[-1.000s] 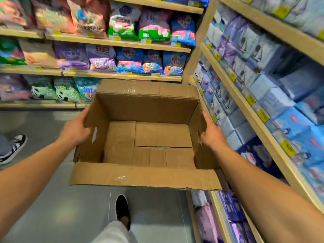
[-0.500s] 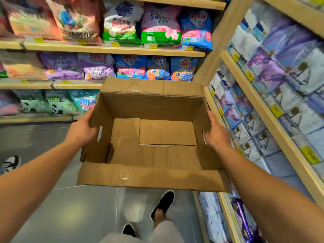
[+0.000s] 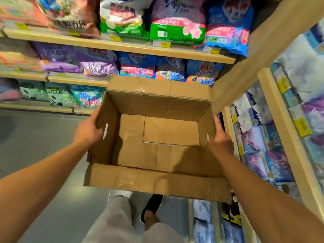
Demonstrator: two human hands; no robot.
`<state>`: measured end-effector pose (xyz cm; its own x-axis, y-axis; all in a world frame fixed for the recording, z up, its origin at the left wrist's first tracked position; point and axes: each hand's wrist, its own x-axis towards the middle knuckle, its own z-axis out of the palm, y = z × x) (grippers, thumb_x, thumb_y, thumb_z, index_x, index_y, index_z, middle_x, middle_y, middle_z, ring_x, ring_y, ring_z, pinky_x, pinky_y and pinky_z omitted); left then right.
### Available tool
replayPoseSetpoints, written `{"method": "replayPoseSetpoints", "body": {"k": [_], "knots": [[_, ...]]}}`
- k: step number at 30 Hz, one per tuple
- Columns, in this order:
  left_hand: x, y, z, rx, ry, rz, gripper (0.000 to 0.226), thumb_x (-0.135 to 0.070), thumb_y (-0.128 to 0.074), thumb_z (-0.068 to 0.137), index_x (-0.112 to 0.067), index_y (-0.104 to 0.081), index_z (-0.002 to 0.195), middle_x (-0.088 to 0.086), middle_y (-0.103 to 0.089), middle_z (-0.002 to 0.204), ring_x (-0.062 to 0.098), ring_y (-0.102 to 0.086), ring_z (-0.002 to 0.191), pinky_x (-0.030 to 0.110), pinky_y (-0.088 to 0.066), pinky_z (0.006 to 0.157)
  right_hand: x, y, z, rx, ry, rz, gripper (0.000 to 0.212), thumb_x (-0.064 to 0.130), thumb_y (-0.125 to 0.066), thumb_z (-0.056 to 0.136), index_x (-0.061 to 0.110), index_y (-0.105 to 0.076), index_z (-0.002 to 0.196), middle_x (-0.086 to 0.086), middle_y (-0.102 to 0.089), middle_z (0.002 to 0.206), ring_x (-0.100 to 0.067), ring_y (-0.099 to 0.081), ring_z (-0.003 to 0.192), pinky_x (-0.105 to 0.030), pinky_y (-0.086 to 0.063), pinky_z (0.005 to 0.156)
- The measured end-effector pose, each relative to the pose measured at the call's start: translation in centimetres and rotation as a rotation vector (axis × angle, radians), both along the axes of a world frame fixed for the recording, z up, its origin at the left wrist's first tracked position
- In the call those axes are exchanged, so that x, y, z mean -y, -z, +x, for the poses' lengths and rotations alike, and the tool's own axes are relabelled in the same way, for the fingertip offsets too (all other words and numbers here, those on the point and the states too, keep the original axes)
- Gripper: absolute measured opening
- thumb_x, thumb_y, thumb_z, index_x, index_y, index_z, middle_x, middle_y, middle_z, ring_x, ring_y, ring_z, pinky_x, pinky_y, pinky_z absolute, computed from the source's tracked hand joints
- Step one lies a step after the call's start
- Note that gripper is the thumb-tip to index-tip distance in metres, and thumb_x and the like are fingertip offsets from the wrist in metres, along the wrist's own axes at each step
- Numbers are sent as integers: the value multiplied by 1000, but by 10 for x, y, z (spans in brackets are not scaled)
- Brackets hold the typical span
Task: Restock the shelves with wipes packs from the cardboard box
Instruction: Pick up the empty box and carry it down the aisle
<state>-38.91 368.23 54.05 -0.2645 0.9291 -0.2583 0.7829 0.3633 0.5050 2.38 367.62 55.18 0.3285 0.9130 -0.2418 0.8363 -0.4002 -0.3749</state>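
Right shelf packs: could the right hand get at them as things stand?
Probably not yet. The right hand grips the box wall, as does the left hand. The packs lie just beside it, nothing between; it need only free its grip.

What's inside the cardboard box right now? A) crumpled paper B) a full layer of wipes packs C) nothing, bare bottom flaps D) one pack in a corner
C: the cardboard box shows only its bare bottom flaps, held at its sides by the left hand and right hand.
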Motion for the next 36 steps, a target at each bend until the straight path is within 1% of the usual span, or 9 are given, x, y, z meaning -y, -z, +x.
{"method": "replayPoseSetpoints", "body": {"k": [7,11,13,15,17,20,25,31,36], "knots": [[-69,63,1,-23,-20,-102,81,-10,-54,91,-43,-10,150,22,-65,113,41,-63,88,46,-53,77,-77,62,-6,34,-80,-71,80,11,-51,95,44,-5,151,-16,-61,114,-24,-59,76,-23,-24,44],[-102,119,-3,-33,-14,-191,83,-12,-53,91,-48,-6,148,22,-64,116,45,-62,97,50,-52,85,-104,108,-15,24,-78,-93,85,13,-56,95,44,-2,153,-11,-61,109,-12,-47,57,-23,-29,41],[-116,153,-3,-47,-16,-234,83,-12,-52,91,-49,-4,148,21,-65,113,43,-63,95,49,-51,83,-115,141,-19,-11,-23,-149,89,11,-57,94,48,1,151,-7,-60,85,-17,-53,53,-27,-37,39],[-127,187,-1,-71,-28,-281,82,-13,-51,92,-47,-2,149,22,-66,106,44,-63,91,48,-50,79,-123,179,-23,-24,10,-180,93,9,-56,93,54,5,148,-8,-62,83,-21,-58,59,-34,-49,48],[-132,224,3,-89,-51,-350,82,-13,-50,93,-47,-1,149,24,-66,97,42,-62,83,47,-50,73,-126,219,-25,-34,34,-187,99,5,-54,91,62,7,143,-12,-61,119,-30,-63,87,-46,-55,71],[-133,279,11,-97,-100,-399,86,-8,-48,90,-52,0,147,23,-64,88,39,-61,76,46,-50,70,-133,272,-25,-29,50,-227,102,-2,-50,89,66,5,141,-4,-29,157,-40,-43,131,-56,-46,96],[-139,377,41,-89,-160,-394,86,-4,-47,89,-49,-4,148,15,-55,82,36,-55,72,39,-43,67,-141,362,-13,-1,114,-260,90,-5,-48,91,48,-6,151,-12,-39,148,-37,-51,117,-47,-45,79],[-154,481,60,-71,-190,-389,81,-9,-46,93,-51,-3,147,22,-64,106,45,-61,92,48,-49,83,-160,468,3,-62,110,-239,96,-5,-54,87,46,-4,151,-7,-26,156,-34,-44,127,-50,-51,90],[-189,554,76,-62,-191,-311,78,-6,-45,96,-44,-5,150,18,-62,116,41,-61,100,50,-48,92,-194,543,10,-85,124,-240,89,-3,-54,89,38,-8,154,-3,-20,159,-25,-23,141,-45,-33,107]]}}
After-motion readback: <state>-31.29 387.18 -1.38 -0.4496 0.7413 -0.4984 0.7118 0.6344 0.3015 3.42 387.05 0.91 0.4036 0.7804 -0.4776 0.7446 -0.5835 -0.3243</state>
